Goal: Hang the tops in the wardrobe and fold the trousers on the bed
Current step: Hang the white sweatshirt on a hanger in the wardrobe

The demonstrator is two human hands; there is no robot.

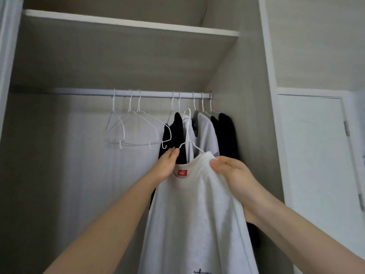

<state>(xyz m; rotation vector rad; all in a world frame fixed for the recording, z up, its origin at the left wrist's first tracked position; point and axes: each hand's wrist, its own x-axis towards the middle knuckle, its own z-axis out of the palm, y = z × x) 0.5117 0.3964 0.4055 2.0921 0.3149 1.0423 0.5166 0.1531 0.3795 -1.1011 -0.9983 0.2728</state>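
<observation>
A white T-shirt (195, 214) with a red neck label hangs in front of me, below the wardrobe rail (130, 93). A white wire hanger (188, 133) sticks up out of its collar, its hook below the rail and not on it. My left hand (166, 165) holds the shirt's left shoulder at the hanger's arm. My right hand (231, 173) pinches the cloth of the right shoulder. Black and white tops (207, 133) hang at the rail's right end. No trousers or bed are in view.
Three bare white hangers (128, 127) hang on the rail left of the clothes. A shelf (126, 24) runs above the rail. The wardrobe's side wall (246, 115) stands close on the right, with a white door (316, 155) beyond it.
</observation>
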